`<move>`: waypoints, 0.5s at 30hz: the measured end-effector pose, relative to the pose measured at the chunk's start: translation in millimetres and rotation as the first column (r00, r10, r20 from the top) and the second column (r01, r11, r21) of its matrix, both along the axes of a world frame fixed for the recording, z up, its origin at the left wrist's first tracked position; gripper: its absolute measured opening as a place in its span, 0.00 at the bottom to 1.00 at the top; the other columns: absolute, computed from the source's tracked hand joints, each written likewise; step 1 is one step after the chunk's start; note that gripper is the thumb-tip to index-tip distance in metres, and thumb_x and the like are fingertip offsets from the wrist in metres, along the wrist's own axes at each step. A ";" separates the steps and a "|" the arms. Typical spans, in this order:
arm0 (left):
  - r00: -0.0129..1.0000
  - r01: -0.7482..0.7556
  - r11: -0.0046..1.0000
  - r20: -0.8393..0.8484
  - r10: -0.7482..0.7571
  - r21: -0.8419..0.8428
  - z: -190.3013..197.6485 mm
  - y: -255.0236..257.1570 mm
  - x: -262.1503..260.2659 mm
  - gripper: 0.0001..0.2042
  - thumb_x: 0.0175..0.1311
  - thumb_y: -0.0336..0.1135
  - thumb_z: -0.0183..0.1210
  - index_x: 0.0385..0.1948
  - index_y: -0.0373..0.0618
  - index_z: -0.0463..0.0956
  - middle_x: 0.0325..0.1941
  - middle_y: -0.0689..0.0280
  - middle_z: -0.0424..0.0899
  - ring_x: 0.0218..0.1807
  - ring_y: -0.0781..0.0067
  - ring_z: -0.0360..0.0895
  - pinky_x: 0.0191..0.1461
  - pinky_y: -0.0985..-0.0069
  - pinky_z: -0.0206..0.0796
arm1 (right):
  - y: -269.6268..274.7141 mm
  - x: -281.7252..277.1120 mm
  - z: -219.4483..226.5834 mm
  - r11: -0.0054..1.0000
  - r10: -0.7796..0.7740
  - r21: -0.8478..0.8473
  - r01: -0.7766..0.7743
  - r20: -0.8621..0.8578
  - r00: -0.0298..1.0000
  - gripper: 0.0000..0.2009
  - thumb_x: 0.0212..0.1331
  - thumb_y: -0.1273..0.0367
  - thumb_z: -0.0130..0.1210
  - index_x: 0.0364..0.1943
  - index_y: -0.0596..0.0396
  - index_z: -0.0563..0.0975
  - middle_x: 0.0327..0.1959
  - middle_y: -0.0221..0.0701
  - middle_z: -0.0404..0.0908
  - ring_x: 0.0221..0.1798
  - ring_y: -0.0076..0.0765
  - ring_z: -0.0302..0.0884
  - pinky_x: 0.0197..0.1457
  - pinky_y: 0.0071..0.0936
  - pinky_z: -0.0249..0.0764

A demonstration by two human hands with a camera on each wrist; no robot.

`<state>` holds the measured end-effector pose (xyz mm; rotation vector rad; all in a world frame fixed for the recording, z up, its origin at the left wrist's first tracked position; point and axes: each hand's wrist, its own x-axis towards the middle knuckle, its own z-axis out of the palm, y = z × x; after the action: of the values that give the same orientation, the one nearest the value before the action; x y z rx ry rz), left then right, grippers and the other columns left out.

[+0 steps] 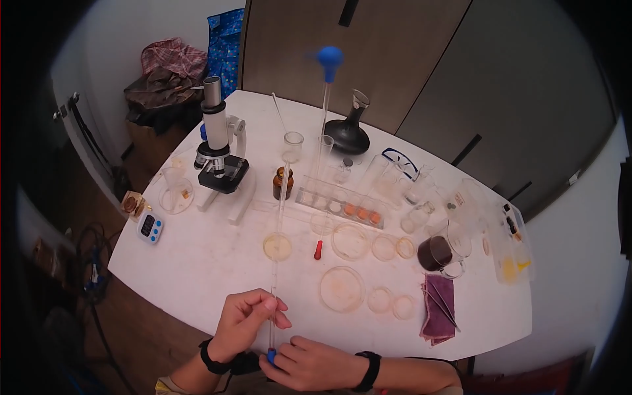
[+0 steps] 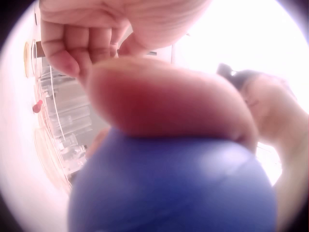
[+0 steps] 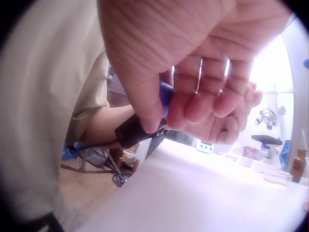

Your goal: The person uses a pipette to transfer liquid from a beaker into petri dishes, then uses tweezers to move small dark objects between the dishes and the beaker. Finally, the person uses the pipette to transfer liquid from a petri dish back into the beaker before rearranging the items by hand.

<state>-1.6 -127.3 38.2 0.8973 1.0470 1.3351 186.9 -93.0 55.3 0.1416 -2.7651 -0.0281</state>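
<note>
In the head view my left hand [image 1: 247, 322] pinches a slim glass pipette [image 1: 272, 322] between thumb and fingers. The tube points away from me over the white table. At its near end is a blue rubber bulb [image 1: 271, 356], which my right hand [image 1: 313, 364] grips. The right wrist view shows the thumb and fingers around the bulb [image 3: 165, 96], partly hiding it. Large and blurred, the bulb [image 2: 174, 188] fills the bottom of the left wrist view. Beyond the hands, a small dish of yellowish content [image 1: 277, 247] overlaps the line of the tube.
A microscope [image 1: 222, 164] and a timer [image 1: 151, 227] stand left. Behind are a brown bottle [image 1: 283, 183] and another blue-bulbed pipette [image 1: 330, 58], upright. A tube rack [image 1: 309, 199], several clear dishes [image 1: 341, 289], a dark-filled beaker [image 1: 434, 253] and tweezers [image 1: 447, 306] on purple cloth [image 1: 436, 322] lie right.
</note>
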 end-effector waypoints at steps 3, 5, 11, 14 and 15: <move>1.000 -0.006 1.000 -0.028 0.006 0.008 -5.4 -1.2 -5.5 0.13 0.73 0.34 0.51 0.30 0.36 0.79 0.27 0.61 0.84 0.33 0.76 0.80 0.45 0.76 0.70 | 0.1 -7.7 -8.6 1.000 0.019 -0.022 -0.019 0.000 1.000 0.14 0.56 0.67 0.51 0.44 0.59 0.78 0.27 0.25 0.72 0.31 0.25 0.70 0.33 0.22 0.63; 0.999 0.002 1.000 -0.045 -0.002 0.008 -12.3 -2.9 -10.5 0.13 0.73 0.34 0.51 0.31 0.36 0.79 0.27 0.61 0.84 0.33 0.76 0.79 0.45 0.77 0.70 | -1.6 -9.8 -12.7 1.000 0.019 -0.024 -0.018 0.008 1.000 0.15 0.57 0.67 0.51 0.46 0.59 0.78 0.27 0.25 0.72 0.31 0.24 0.70 0.33 0.22 0.63; 0.999 -0.024 0.999 -0.040 0.026 0.037 -27.2 -9.1 -18.9 0.12 0.74 0.32 0.51 0.34 0.34 0.79 0.28 0.62 0.84 0.32 0.78 0.78 0.41 0.79 0.70 | 11.2 -3.3 -0.8 0.998 0.048 -0.046 -0.045 0.068 0.997 0.19 0.58 0.68 0.51 0.54 0.57 0.76 0.27 0.23 0.71 0.29 0.22 0.68 0.32 0.21 0.64; 0.998 -0.057 0.998 -0.029 0.058 0.030 -32.5 -12.8 -21.4 0.12 0.75 0.32 0.51 0.33 0.33 0.79 0.28 0.62 0.84 0.32 0.78 0.78 0.42 0.79 0.70 | 29.3 5.4 18.0 1.000 0.023 0.003 -0.023 0.128 0.992 0.19 0.55 0.69 0.52 0.52 0.56 0.77 0.27 0.22 0.69 0.29 0.22 0.67 0.33 0.20 0.64; 0.998 -0.046 0.998 -0.031 0.047 0.038 -35.2 -13.9 -22.4 0.12 0.75 0.31 0.50 0.33 0.33 0.79 0.28 0.62 0.84 0.33 0.78 0.78 0.42 0.79 0.71 | 38.3 7.2 26.3 0.998 -0.019 0.066 0.010 0.137 0.990 0.17 0.52 0.69 0.54 0.49 0.56 0.79 0.27 0.21 0.67 0.30 0.22 0.67 0.34 0.19 0.65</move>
<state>-24.0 -141.2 3.1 0.9296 1.0760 1.3869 194.1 -54.6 81.6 0.1450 -2.9045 -0.1172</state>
